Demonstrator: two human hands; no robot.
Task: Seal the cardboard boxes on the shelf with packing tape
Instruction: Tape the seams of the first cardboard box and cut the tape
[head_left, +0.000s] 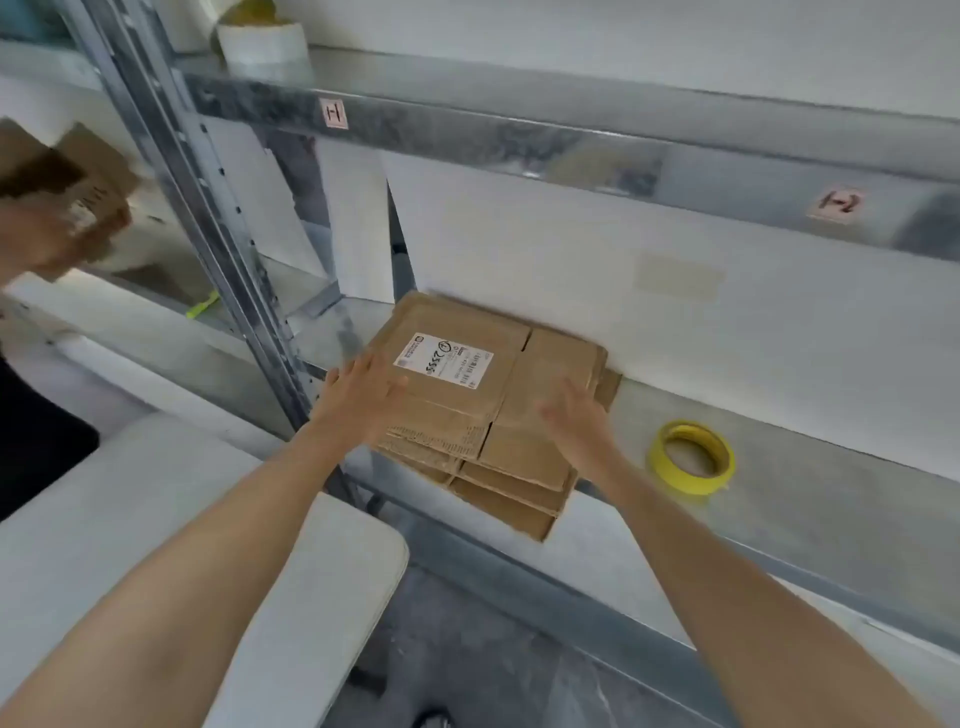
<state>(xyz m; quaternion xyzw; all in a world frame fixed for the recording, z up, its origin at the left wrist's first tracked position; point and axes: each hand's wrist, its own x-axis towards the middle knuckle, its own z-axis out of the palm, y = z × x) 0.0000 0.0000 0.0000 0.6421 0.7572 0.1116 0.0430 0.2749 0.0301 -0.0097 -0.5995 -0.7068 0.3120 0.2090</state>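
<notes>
Nearest, two bare forearms reach up from the bottom edge toward a grey galvanised metal shelf (779, 499). At near left lies a white, rounded-cornered tabletop (156, 493), just in front of the rack.

The left hand (358, 400) has its fingers straight and slightly spread, with the thumb lying over the near-left corner of a stack of flattened brown cardboard boxes (550, 364). The right hand (576, 421) is motion-blurred; its fingers look extended and relaxed over the stack's right half, gripping nothing, and whether it touches the cardboard cannot be told.

The stack lies flat on the shelf, its near corner overhanging the front edge, its layers fanned out of line. The top piece bears a white printed label (444, 360) on its left half.

To the right of the stack, near but apart from it, a yellow roll of tape (696, 483) lies flat on the shelf.

Behind the stack, white flat boards (571, 249) lean upright against the back. To the left, a perforated grey metal upright post (218, 234) rises at a slant. At far left is a blurred brown cardboard box (67, 208).

Farther up, the grey upper shelf beam (519, 140) carries two small pale tags (333, 113). On the upper shelf stands a white roll (262, 47).
</notes>
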